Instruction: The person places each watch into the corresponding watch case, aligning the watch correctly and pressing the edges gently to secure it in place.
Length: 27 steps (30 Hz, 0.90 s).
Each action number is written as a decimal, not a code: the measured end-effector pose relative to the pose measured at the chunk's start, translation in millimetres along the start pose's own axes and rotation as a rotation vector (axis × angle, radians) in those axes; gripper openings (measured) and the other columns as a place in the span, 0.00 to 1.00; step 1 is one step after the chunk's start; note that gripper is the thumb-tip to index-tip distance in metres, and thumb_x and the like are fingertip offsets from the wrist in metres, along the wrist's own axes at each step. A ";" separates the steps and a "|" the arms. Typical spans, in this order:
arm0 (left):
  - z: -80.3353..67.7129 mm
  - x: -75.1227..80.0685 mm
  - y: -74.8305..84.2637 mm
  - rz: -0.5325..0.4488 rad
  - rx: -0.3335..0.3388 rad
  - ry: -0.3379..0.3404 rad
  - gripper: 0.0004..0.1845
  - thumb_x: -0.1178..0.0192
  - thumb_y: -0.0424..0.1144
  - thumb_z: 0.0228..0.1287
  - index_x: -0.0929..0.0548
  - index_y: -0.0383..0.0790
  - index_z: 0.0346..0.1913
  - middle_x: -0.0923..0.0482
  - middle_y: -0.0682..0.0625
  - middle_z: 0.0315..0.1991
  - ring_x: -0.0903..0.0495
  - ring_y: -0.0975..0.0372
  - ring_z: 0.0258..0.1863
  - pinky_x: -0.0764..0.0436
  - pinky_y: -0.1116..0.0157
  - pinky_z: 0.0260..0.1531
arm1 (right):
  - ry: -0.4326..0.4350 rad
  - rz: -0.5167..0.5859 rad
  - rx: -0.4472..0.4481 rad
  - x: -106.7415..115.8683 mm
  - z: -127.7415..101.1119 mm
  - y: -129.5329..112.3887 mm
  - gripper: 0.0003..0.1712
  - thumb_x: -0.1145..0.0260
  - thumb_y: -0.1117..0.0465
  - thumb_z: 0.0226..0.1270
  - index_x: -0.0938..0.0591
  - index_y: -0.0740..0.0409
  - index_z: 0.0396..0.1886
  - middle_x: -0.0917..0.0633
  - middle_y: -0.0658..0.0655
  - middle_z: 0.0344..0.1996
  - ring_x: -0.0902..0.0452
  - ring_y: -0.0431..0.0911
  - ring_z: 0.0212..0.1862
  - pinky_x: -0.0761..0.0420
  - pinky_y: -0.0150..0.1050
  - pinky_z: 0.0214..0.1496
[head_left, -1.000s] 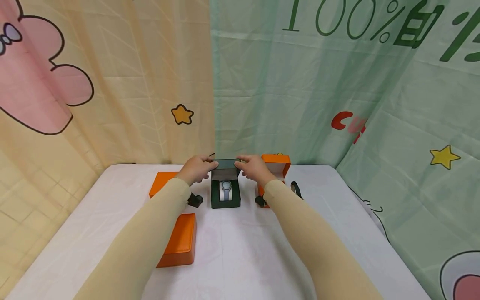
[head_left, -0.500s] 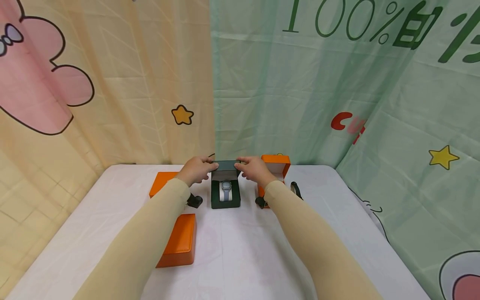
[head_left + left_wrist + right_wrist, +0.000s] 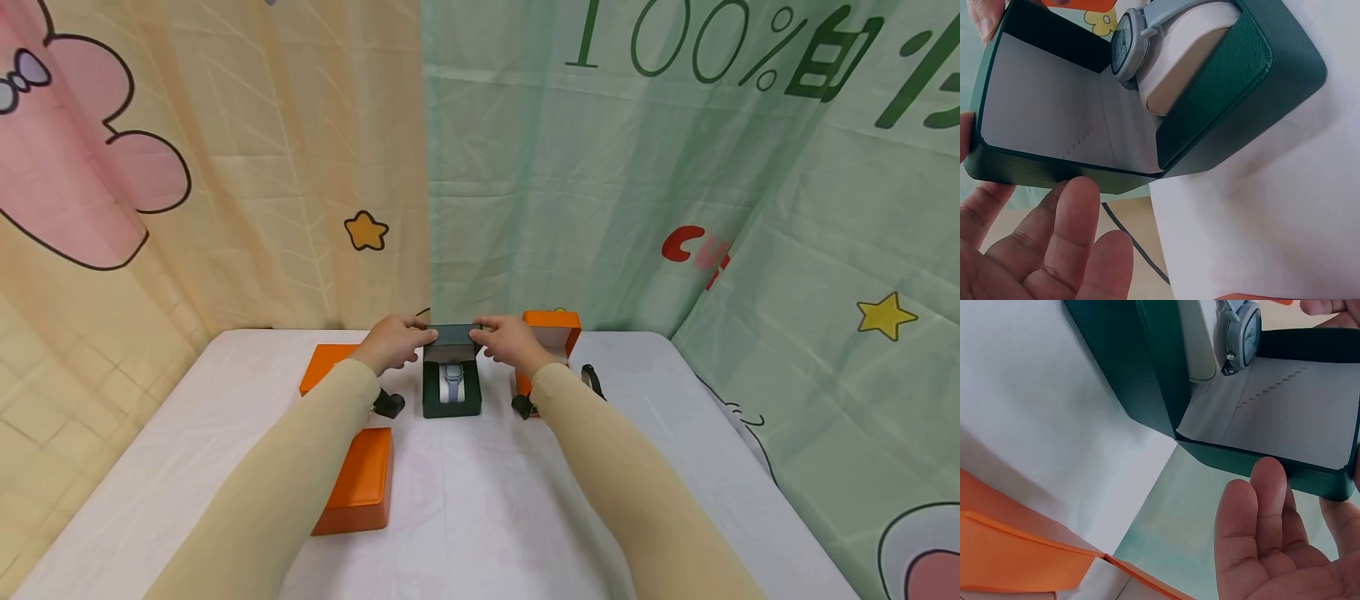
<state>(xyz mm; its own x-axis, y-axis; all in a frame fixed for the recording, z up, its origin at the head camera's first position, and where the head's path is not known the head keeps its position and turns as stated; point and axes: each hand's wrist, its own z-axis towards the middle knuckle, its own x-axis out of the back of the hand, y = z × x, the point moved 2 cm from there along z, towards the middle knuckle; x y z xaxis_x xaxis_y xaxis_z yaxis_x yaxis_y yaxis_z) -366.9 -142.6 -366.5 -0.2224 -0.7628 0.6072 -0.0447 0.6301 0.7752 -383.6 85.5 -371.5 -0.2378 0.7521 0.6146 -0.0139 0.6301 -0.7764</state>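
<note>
A dark green watch box stands at the table's far middle with its lid raised on the back hinge. Inside, a watch with a grey-blue strap wraps a white cushion. My left hand pinches the lid's left corner between thumb and fingers; my right hand does the same at the right corner. Seen by the left wrist camera, the lid's pale lining faces the watch. Several fingertips of the right hand lie along the lid's side in the right wrist view.
An orange box sits front left, partly behind my left sleeve. Another orange box is farther back on that side. Right of the green box stands an open orange box, with a dark band-like object beside it. Curtains border the white table.
The green lid has tipped slightly forward and down, with both hands still gripping its corners. The box base, the watch and the orange boxes stay in place.
</note>
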 end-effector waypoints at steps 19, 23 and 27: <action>2.4 -1.3 -2.4 0.015 0.015 -0.013 0.29 0.39 0.55 0.76 0.24 0.45 0.72 0.22 0.40 0.70 0.13 0.48 0.56 0.13 0.51 0.54 | -0.031 -0.019 0.007 1.2 -0.2 3.9 0.29 0.35 0.46 0.79 0.23 0.43 0.75 0.15 0.57 0.63 0.16 0.60 0.60 0.14 0.48 0.60; 0.9 -1.1 -1.7 0.015 0.016 -0.016 0.29 0.39 0.55 0.76 0.24 0.45 0.72 0.23 0.39 0.71 0.13 0.48 0.57 0.14 0.50 0.55 | -0.035 -0.031 0.011 0.7 -0.2 4.5 0.29 0.36 0.47 0.80 0.24 0.44 0.76 0.14 0.58 0.62 0.16 0.59 0.59 0.14 0.48 0.60; -1.4 0.3 -1.3 0.014 0.019 -0.020 0.29 0.39 0.55 0.76 0.24 0.45 0.72 0.24 0.39 0.71 0.13 0.48 0.57 0.14 0.50 0.56 | -0.034 -0.050 0.015 0.1 -0.9 4.4 0.29 0.36 0.47 0.80 0.24 0.43 0.76 0.14 0.61 0.62 0.14 0.56 0.55 0.14 0.48 0.59</action>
<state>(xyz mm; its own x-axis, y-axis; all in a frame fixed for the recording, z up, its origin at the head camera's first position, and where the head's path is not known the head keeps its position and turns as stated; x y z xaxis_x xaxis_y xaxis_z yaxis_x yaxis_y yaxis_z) -365.6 -143.9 -367.1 -0.2426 -0.7511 0.6140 -0.0597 0.6432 0.7633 -382.8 88.5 -374.8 -0.2694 0.7126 0.6477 -0.0410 0.6635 -0.7471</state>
